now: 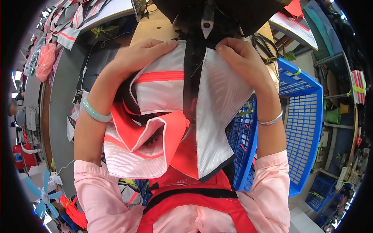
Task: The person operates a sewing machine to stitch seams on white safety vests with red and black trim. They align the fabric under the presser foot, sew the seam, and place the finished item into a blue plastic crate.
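A sewn fabric piece with pale grey patterned panels, coral-red bands and black edging hangs from the work surface toward my lap. My left hand grips the top of its left grey panel, thumb on top and most fingers hidden. Closed on the upper edge of the right grey panel is my right hand. Between the two panels runs a dark strip. Below, a coral-red section lies folded over itself. Just beyond my hands stands a dark machine head with a metal part.
A blue plastic basket stands close by my right arm. The wooden tabletop lies under the machine. Dark cables hang at its right side. More striped pieces are piled far left. A blue fan is at lower left.
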A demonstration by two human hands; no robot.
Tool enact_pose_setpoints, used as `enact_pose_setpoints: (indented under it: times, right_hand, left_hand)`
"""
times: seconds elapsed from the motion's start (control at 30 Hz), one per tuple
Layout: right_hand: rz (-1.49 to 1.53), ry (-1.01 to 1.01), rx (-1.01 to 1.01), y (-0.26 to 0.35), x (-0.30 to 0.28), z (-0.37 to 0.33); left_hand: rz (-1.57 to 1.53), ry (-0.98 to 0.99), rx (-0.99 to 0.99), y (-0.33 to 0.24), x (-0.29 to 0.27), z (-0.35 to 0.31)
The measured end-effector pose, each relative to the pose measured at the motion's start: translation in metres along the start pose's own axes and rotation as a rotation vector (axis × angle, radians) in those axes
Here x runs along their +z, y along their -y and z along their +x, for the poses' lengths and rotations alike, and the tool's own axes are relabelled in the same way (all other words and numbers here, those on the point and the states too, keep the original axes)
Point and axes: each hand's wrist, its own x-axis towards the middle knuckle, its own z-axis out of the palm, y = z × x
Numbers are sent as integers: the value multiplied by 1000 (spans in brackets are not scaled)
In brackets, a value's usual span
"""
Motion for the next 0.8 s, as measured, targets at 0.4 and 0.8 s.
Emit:
enact_pose_setpoints:
  times: [0.4, 0.8]
  right_hand:
    - [-47, -47, -60, 12, -2, 2]
    - [11, -153, -173, 23, -29, -56]
  left_hand:
    - [-178, 25, 60, -10, -10, 0]
    - [-209, -191, 188, 29, -39, -24]
